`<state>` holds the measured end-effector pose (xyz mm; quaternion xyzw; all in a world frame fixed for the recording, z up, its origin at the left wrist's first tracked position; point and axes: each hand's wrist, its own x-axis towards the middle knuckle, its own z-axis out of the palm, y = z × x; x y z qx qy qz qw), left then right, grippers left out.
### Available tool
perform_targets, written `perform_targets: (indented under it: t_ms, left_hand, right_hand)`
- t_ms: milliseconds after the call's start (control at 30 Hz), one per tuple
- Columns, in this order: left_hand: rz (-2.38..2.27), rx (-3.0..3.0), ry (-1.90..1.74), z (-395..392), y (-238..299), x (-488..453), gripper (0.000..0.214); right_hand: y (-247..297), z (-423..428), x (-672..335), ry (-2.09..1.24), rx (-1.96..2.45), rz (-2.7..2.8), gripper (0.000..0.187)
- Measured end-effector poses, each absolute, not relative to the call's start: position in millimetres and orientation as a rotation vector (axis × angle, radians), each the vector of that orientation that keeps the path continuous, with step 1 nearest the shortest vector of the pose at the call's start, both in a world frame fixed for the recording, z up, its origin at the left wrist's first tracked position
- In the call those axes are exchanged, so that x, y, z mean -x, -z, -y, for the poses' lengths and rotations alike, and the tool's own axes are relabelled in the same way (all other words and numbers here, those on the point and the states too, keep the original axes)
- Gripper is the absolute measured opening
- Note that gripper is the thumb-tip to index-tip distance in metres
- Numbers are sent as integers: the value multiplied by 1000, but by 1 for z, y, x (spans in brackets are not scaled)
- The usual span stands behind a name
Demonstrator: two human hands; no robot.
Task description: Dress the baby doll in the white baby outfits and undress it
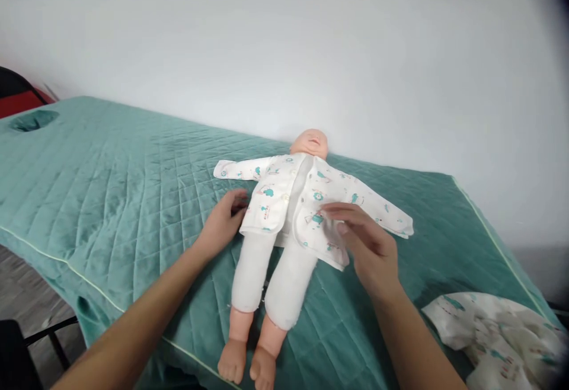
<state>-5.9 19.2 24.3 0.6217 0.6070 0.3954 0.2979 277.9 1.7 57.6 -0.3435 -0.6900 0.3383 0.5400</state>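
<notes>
— Where do we find the doll (284,248)?
— Centre of the frame, on its back on the green bed (111,182), head toward the wall (284,52), feet at the bottom edge.
— And our hands?
— We see the left hand (222,224) left of centre, its curled fingers touching the shirt (271,191) hem; we cannot tell if it grips. The right hand (368,248) pinches the shirt's other flap, fingers together.
— Anything else?
— A printed cloth (498,331) at lower right.

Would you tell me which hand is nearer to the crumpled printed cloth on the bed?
Right. The right hand is on the jacket flap toward the crumpled cloth; the left hand touches the opposite flap, beyond the doll.
</notes>
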Motion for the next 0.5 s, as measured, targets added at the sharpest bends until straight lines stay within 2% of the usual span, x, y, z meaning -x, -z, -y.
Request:
perform_targets:
  t_ms: [133,300,500]
  left_hand:
    - [-1658,-1877,-879,24,-13,17,43]
    - [-1720,-2126,-649,32,-20,14,21]
    - [-1743,-2270,-656,22,-14,1,22]
  right_hand:
    - [-47,-7,-275,-687,940,1649,22]
    - [-41,-2,-265,-514,1009,1878,38]
    - [-29,18,-260,-540,1082,1887,58]
